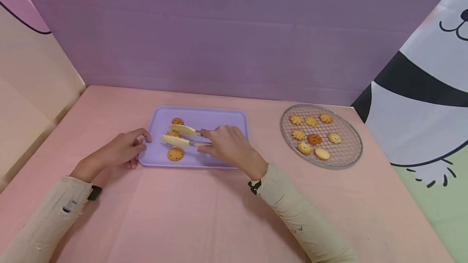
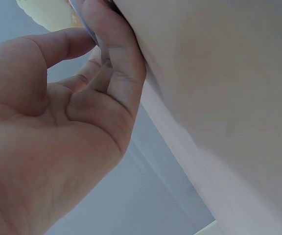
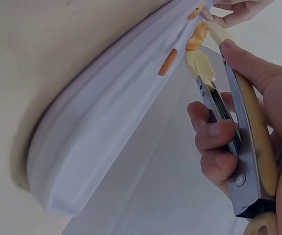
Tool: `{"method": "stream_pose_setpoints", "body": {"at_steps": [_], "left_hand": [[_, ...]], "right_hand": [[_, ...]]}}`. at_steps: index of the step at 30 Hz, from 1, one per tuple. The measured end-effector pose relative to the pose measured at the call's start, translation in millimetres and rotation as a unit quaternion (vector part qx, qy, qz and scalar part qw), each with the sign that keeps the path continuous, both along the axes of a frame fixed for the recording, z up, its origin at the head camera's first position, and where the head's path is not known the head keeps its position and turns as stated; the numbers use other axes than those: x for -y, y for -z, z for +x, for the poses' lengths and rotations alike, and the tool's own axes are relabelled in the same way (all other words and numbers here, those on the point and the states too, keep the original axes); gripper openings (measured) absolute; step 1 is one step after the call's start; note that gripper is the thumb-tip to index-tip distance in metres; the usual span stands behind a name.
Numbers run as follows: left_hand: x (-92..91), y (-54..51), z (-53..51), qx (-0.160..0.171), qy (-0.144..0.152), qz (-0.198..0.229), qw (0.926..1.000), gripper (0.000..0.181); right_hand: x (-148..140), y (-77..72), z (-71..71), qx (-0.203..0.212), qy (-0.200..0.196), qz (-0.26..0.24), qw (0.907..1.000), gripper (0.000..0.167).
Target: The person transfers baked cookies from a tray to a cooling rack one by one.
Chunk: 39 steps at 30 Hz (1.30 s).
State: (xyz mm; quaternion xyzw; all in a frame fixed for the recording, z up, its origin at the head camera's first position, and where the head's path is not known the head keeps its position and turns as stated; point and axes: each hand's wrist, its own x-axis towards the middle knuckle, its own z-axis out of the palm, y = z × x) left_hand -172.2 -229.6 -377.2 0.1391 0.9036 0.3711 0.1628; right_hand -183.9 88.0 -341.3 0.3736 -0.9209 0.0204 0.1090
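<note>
while the tray is pinched at its left rim, a ridged golden cookie is framed between the two pale, scalloped tips of the tongs. in the right wrist view it is seen right at those tips; whether it is squeezed or lifted cannot be told. the tongs are grasped by the right hand, its thumb laid along one arm and its fingers curled round the other. the purple tray is gripped between thumb and finger of the left hand. on the tray, a small brown cookie is placed just beyond the tongs, and a round cookie with dark spots is set just on the near side of them. well apart to the right, eight assorted cookies are spread over a round wire rack. both tray and rack are supported by a pink-covered table, which is backed by a purple panel and flanked on the right by a panda print.
</note>
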Motion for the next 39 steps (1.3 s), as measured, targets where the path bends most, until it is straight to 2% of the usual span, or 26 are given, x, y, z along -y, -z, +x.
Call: {"method": "stream_pose_setpoints", "body": {"at_steps": [13, 18, 22, 25, 30, 39], "left_hand": [[-2.7, 0.2, -0.3, 0.005, 0.001, 0.005, 1.0, 0.022], [-2.6, 1.3, -1.0, 0.006, -0.003, 0.004, 1.0, 0.021], [-1.1, 2.1, -1.1, 0.007, -0.007, 0.002, 0.9999, 0.02], [-0.2, 1.5, -0.2, 0.009, -0.008, 0.003, 0.9999, 0.021], [-1.1, -1.3, 1.5, 0.011, -0.011, 0.004, 0.9999, 0.021], [-1.5, -1.9, 1.7, 0.015, -0.016, 0.007, 0.9997, 0.021]], "right_hand": [[-6.0, -4.7, 2.4, -0.005, 0.001, -0.001, 1.0, 0.045], [-16.0, -5.8, 8.9, -0.054, -0.019, -0.014, 0.9983, 0.047], [-25.5, -5.7, 16.7, -0.109, -0.043, -0.013, 0.993, 0.048], [-32.0, -7.7, 22.1, -0.132, -0.052, -0.009, 0.9899, 0.047], [-45.4, -9.6, 29.9, -0.142, -0.047, -0.006, 0.9887, 0.048], [-72.9, -10.7, 45.1, -0.154, -0.046, -0.034, 0.9864, 0.048]]}}
